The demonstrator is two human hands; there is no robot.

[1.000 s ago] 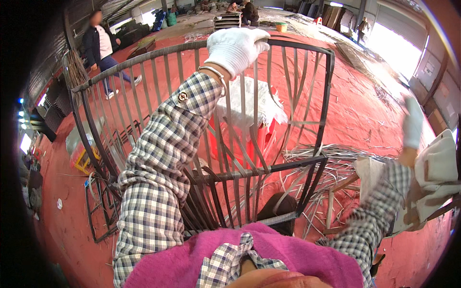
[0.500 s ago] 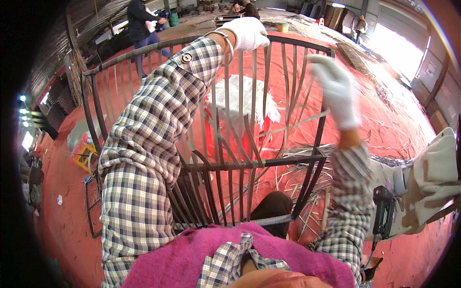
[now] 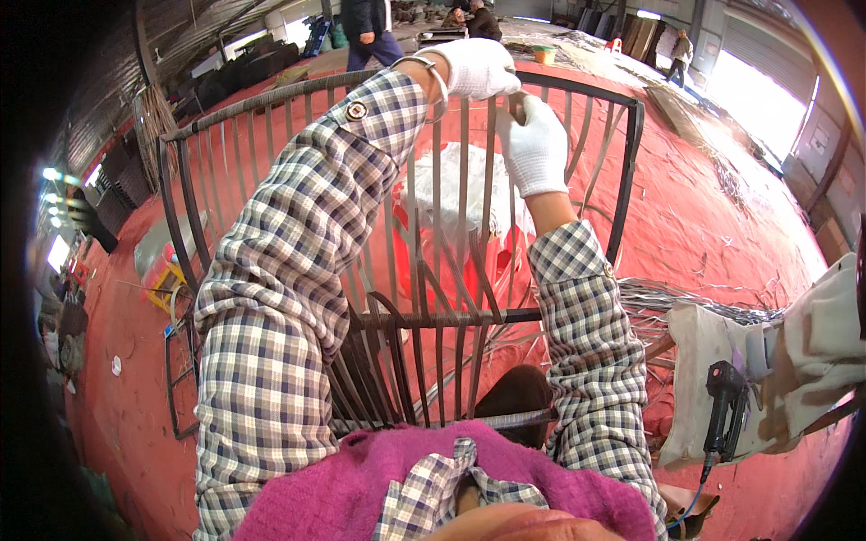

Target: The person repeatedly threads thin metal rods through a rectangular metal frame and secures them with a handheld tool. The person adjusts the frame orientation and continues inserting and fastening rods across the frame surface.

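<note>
A dark metal chair frame (image 3: 626, 180), strung with flat grey-brown strips (image 3: 437, 189), stands upright before me. My left hand (image 3: 483, 68), in a white knit glove with a bracelet at the wrist, is closed over its top bar. Just below and to the right, my gloved right hand (image 3: 536, 149) is pinched at the top bar beside the left fingers. It closes on a flat strip there, whose end is mostly hidden by the gloves. Loose strip ends stick up around the lower crossbar (image 3: 424, 320).
On the right, a black corded hand tool (image 3: 724, 406) lies on a pale cloth-covered surface (image 3: 686, 361). Cut strips (image 3: 686, 302) litter the red floor. Beyond the frame stands a white-topped red bundle (image 3: 460, 194). A yellow stool (image 3: 167, 284) is at left. People (image 3: 370, 32) are in the background.
My right hand has moved left from the frame's right side to the top bar beside my left hand. A strip it trailed no longer stretches out. A walking person has moved right.
</note>
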